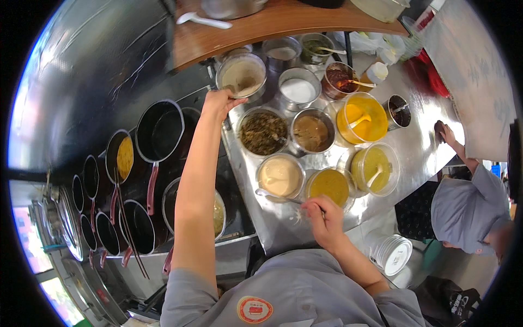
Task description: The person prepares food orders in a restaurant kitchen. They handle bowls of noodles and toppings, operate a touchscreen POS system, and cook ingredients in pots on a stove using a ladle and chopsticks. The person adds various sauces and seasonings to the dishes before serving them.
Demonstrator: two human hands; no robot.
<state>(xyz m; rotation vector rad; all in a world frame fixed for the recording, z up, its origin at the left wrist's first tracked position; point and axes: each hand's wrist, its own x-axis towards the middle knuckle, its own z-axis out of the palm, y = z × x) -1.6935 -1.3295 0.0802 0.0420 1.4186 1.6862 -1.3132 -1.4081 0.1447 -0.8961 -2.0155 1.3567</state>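
My left hand (222, 102) grips the near rim of a round container of pale powder (242, 73) under the shelf's edge. In front of my body, my right hand (325, 216) is closed on the handle of a metal spoon (280, 197). The spoon's bowl lies over the near edge of a tub of cream-coloured sauce (281, 175). Beside that hand stands a tub of olive-yellow sauce (329, 188). Farther back are a pot of dark chopped greens (263, 131), a pot of brown paste (312, 131), a pot of white granules (300, 90) and a tub of yellow sauce (363, 118).
Several handled pans (159, 131) stand on the stove at left, with long chopsticks (130, 233) across them. A wooden shelf (286, 20) overhangs the steel table (416, 151). A co-worker (470, 204) reaches onto the table at right. Stacked white lids or tubs (394, 255) stand below its edge.
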